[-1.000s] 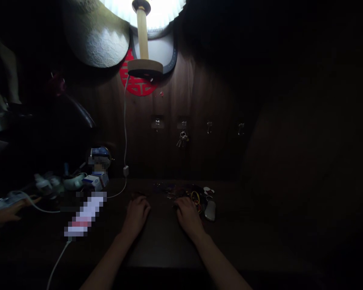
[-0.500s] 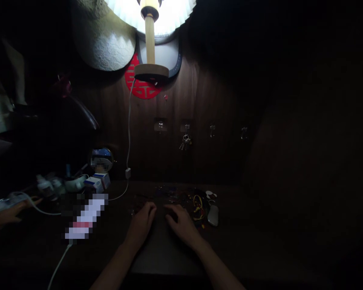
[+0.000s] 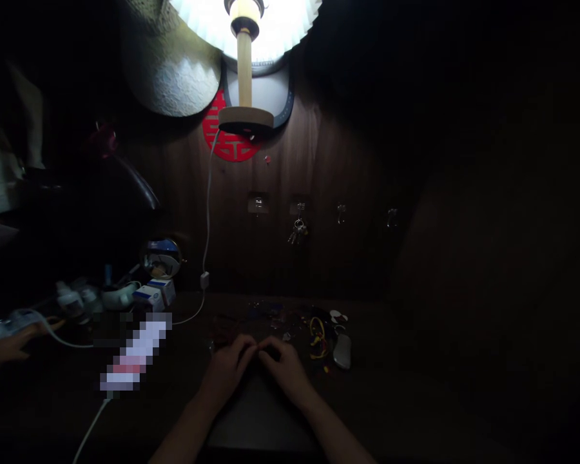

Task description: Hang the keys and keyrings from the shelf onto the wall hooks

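Note:
In the dim head view my left hand [image 3: 229, 364] and my right hand [image 3: 283, 367] meet fingertip to fingertip above the dark table. Both have thumb and fingers pinched together; anything between them is too small and dark to make out. Just beyond the fingers lies a spread of small loose items, among them a yellow cord [image 3: 318, 338] right of my right hand. A grey, rounded, mouse-like object [image 3: 341, 351] rests farther right, with a white flat piece [image 3: 338, 316] behind it.
A lit lamp [image 3: 245, 71] hangs overhead, its cable [image 3: 207, 206] running down to the table. Left are a blurred-out bright device [image 3: 138, 354], small boxes [image 3: 149, 298], bottles [image 3: 70, 299], a round mirror [image 3: 162, 258] and another person's hand [image 3: 9, 341]. Keys [image 3: 298, 231] hang from a wall hook.
My hands have come together, the left moving right and the fingertips now touching or nearly so. Both have closed into a pinch. The view has shifted slightly.

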{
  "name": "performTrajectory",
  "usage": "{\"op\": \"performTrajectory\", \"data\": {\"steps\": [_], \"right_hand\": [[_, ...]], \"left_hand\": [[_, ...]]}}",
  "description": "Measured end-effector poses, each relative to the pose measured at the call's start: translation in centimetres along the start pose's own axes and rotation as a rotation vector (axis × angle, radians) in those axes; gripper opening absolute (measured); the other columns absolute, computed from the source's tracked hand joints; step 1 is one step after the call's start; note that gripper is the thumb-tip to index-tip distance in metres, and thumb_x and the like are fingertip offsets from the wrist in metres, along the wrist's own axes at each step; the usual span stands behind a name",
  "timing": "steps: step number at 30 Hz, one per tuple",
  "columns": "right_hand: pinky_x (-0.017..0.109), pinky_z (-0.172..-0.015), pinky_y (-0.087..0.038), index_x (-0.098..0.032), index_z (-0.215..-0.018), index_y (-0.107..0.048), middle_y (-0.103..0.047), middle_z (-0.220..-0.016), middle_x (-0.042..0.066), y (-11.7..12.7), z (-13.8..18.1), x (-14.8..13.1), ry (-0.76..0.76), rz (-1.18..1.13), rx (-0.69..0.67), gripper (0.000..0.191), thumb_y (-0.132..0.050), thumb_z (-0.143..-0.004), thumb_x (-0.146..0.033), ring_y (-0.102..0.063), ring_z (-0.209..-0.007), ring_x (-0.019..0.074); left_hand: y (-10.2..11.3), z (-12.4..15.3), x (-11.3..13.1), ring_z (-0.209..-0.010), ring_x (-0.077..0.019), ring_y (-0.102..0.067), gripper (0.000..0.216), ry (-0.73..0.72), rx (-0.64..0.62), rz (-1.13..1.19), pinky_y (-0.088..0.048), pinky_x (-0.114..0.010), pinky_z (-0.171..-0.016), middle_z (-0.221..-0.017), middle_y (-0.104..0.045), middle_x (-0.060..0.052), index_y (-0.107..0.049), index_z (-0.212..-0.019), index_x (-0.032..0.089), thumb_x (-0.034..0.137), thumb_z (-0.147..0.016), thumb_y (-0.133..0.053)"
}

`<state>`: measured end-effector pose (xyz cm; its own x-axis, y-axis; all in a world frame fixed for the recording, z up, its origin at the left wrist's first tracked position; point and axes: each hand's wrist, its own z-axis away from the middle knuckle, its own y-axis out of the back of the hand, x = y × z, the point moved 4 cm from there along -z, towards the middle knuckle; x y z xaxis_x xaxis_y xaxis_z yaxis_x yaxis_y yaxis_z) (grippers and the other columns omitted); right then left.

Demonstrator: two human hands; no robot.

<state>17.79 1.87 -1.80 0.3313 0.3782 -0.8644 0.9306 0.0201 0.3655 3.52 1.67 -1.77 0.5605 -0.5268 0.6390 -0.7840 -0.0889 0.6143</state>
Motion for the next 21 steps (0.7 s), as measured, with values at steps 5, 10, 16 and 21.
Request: {"op": "performTrajectory", "data": {"steps": [5,10,16,21], "right_hand": [[0.026,-0.071,-0.045,-0.021,-0.075,-0.063,-0.066,-0.074,-0.001,0.5,-0.1,-0.2,0.026,-0.018,0.079,0.011,-0.053,-0.077,-0.026,-0.061,-0.075,0.0157],[0.028,-0.075,-0.045,-0.02,-0.072,-0.059,-0.066,-0.077,0.001,0.2,0.2,-0.4,0.066,-0.025,0.05,0.007,-0.052,-0.073,-0.019,-0.06,-0.078,0.016],[0.03,-0.079,-0.044,-0.02,-0.066,-0.059,-0.067,-0.085,0.003,0.6,0.0,-1.1,0.068,-0.169,0.033,0.008,-0.057,-0.072,-0.025,-0.061,-0.084,0.0175],[0.032,-0.08,-0.044,-0.02,-0.062,-0.063,-0.069,-0.092,0.005,0.9,-0.5,-1.3,-0.065,-0.399,0.076,0.02,-0.067,-0.068,-0.038,-0.061,-0.088,0.0208]], "left_hand": [[0.3,0.0,0.0,-0.08,-0.0141,-0.067,0.021,-0.078,0.087,-0.04,-0.051,-0.025,-0.076,-0.089,-0.07,0.0,-0.059,-0.094,0.026,0.035,-0.09,-0.04],[0.7,0.2,-0.2,-0.084,-0.0151,-0.066,0.024,-0.159,0.243,-0.061,-0.053,-0.028,-0.078,-0.09,-0.071,-0.002,-0.061,-0.098,0.024,0.035,-0.091,-0.041],[0.9,0.1,-0.7,-0.085,-0.0163,-0.067,0.026,-0.101,0.294,-0.04,-0.053,-0.03,-0.08,-0.09,-0.071,-0.002,-0.061,-0.098,0.024,0.036,-0.091,-0.04],[0.1,-0.2,-0.5,-0.084,-0.0151,-0.066,0.023,-0.092,0.129,0.033,-0.052,-0.027,-0.077,-0.092,-0.07,-0.001,-0.061,-0.096,0.025,0.034,-0.091,-0.04]]}}
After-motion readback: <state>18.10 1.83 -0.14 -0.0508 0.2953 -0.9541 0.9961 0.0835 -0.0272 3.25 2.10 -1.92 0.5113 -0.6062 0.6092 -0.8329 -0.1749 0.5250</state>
